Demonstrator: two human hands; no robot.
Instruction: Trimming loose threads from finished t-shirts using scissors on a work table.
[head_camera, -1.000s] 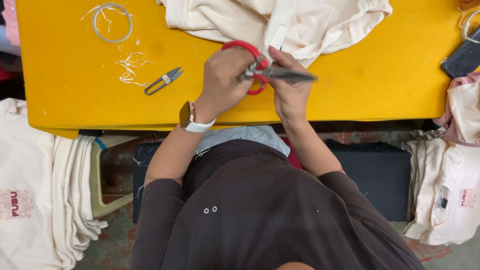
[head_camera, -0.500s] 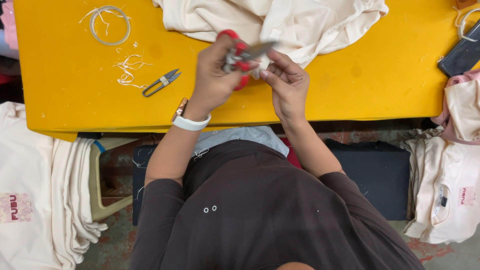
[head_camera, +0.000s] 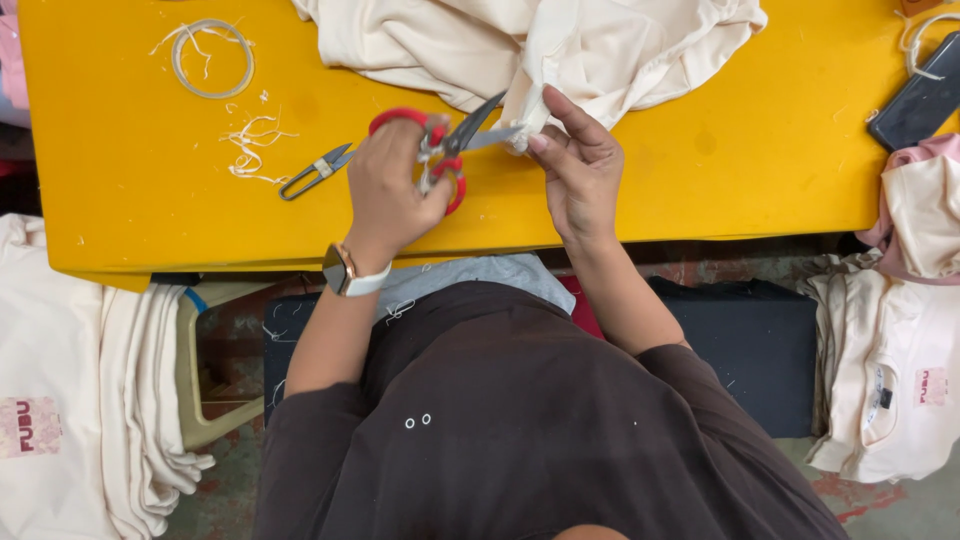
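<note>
The left hand (head_camera: 392, 195), with a watch (head_camera: 345, 270) on its wrist, is closed through the red handles of a pair of scissors (head_camera: 445, 150), whose grey blades stand apart and point up and to the right, towards the cloth. Just beside it the right hand (head_camera: 578, 170) is partly closed, its fingers (head_camera: 570, 110) stretched upward and pinching a narrow folded edge of the cream garment (head_camera: 560, 45); the blade tips sit right at that pinched edge, though whether they touch the fabric cannot be told. Both hands hover at the near rim of the yellow table (head_camera: 720, 170), above the person's dark brown top. Left of the scissors, apart from them, a small pair of thread snips (head_camera: 315, 170) lies flat on the table, with a tangle of pale thread clippings (head_camera: 250, 150) just beyond it and a thin ring of cream tape (head_camera: 212, 58) farther back. The bulk of the cream garment is heaped at the far edge of the table. A dark phone (head_camera: 920, 95) lies at the far right corner. Below table level, stacks of folded cream garments (head_camera: 90, 400) sit at the left and more at the right.
</note>
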